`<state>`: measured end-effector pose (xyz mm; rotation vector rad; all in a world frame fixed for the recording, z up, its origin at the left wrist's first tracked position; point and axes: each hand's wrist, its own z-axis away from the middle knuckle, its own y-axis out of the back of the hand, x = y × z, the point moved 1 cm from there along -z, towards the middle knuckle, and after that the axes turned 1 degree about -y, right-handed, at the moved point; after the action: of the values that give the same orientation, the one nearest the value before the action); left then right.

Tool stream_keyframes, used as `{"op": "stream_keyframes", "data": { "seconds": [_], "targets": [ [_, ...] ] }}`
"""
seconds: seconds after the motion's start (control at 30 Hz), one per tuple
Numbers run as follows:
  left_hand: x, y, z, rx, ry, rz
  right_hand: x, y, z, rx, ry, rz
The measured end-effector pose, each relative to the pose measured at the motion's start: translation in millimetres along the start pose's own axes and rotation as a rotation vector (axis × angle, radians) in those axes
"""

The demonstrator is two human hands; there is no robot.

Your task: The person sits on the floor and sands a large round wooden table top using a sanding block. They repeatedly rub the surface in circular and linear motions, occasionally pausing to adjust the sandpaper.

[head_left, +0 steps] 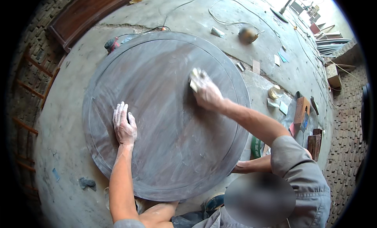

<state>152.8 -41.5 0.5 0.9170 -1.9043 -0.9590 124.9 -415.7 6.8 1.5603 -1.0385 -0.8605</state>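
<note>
A large round wooden tabletop lies in front of me, dark brown under streaks of grey-white dust, with a groove running near its rim. Flat on its left part rests my left hand, dusted white, fingers stretched out and thumb apart. My right hand is closed around a pale, dusty sanding pad and presses it on the surface right of the middle. Motion smears this pad, so its exact make is hard to tell. White dust coats the right fingers too.
A red-and-black power tool sits beyond the tabletop's far left rim. At the right lie a wooden block, a green container and paper scraps. Cables cross the concrete floor. A dark wooden panel stands back left.
</note>
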Motion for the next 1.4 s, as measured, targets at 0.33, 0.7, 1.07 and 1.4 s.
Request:
{"op": "stream_keyframes", "data": {
  "seconds": [0.33, 0.7, 1.07, 1.4],
  "targets": [
    [-4, 4, 0, 0.039, -0.009, -0.015, 3, 10, 1, -0.020, -0.008, 0.034],
    [-4, 7, -1, 0.040, -0.015, -0.020, -4, 14, 12, -0.001, 0.027, -0.076],
    [-5, 4, -1, 0.041, -0.023, -0.005, 6, 13, 29, 0.049, 0.057, -0.199],
    [-4, 4, 0, 0.037, -0.017, -0.022, 15, 22, 38, 0.001, 0.004, -0.091]
  ]
}}
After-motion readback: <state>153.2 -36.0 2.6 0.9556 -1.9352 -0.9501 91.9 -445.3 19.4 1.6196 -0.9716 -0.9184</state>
